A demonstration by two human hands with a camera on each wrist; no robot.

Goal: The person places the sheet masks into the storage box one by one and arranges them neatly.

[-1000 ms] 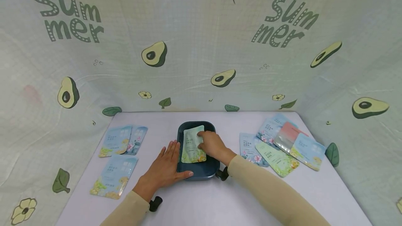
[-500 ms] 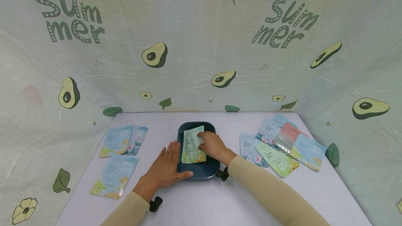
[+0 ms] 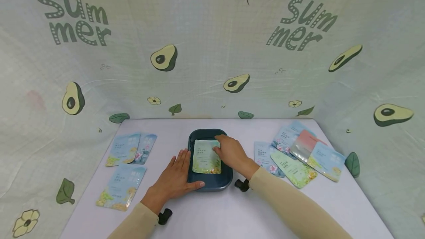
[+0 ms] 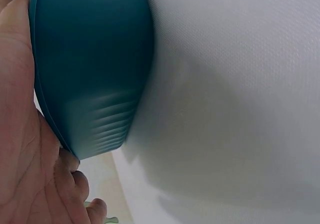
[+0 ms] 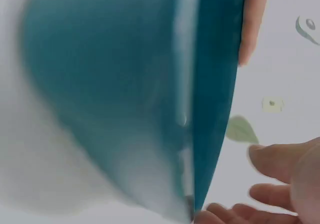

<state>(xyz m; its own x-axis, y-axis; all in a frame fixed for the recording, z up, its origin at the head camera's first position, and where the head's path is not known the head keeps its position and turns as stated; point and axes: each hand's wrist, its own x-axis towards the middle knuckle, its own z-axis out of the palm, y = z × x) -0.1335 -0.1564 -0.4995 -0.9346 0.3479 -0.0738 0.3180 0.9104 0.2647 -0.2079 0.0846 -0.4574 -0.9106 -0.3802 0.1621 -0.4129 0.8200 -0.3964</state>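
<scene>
In the head view, a dark teal plastic box (image 3: 214, 184) with rounded corners stands in the middle of the table. A green sheet mask packet (image 3: 206, 159) with a flower print lies face up inside it. My left hand (image 3: 176, 178) rests along the box's left rim, fingers straight and thumb across the near rim; in the left wrist view, the palm lies against the rim. My right hand (image 3: 232, 153) is over the box's right rim beside the packet's upper right corner. The right wrist view shows this hand's thumb (image 5: 272, 160) and fingers apart, nothing between them.
Several sheet mask packets lie on the left of the table, with a blue one (image 3: 121, 186) nearest me. On the right, blue, green and pink-silver packets (image 3: 303, 145) overlap. A printed cloth (image 3: 199, 21) hangs behind and beside the white table (image 3: 212, 217).
The green packet, pinched and tilted before, now lies flatter and squarer in the box. My right hand has let go of it and shifted right. The left hand has stayed put.
</scene>
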